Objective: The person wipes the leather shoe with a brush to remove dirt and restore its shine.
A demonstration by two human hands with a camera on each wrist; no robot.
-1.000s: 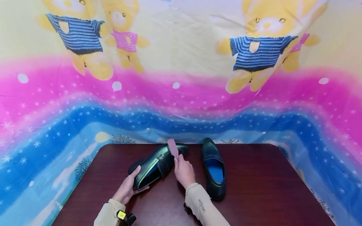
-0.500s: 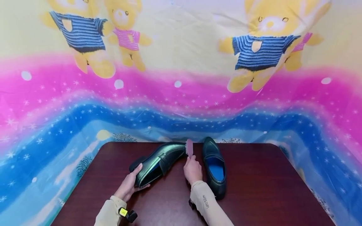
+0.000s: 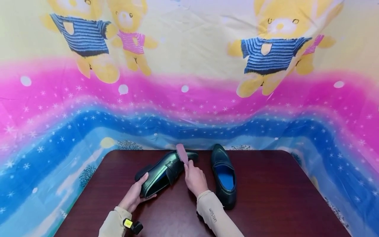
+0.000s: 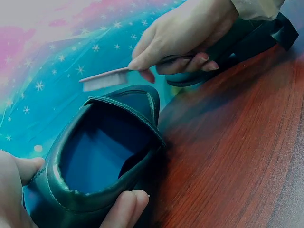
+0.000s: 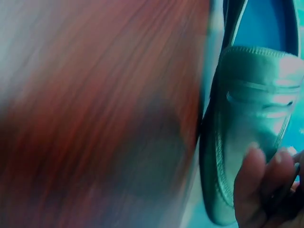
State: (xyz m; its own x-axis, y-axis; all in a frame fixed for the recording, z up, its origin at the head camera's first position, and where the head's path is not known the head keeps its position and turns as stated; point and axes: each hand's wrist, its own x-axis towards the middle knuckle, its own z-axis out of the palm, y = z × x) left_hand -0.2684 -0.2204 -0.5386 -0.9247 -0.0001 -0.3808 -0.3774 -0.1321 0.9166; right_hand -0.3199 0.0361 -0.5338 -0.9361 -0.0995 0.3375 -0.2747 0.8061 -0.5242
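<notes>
A dark green loafer (image 3: 158,171) is tilted in my left hand (image 3: 134,194), which grips it round the heel, thumb on one side and fingers on the other. In the left wrist view its blue insole (image 4: 97,152) faces up. My right hand (image 3: 196,179) holds a pink brush (image 3: 182,153) by the handle, over the front of the loafer. White bristles (image 4: 102,82) point down toward the toe; whether they touch it I cannot tell. In the right wrist view my curled fingers (image 5: 251,180) hide part of the loafer's toe, and the brush head is out of sight.
The matching loafer (image 3: 224,177) stands upright on the dark red wooden table (image 3: 272,191), right of my right hand, toe toward the back edge. Behind the table hangs a cloth backdrop (image 3: 189,102) printed with bears and snowflakes.
The brush went right to the loafer's toe tip half a second ago and is now back left over its front. My left hand and the loafer have stayed nearly still.
</notes>
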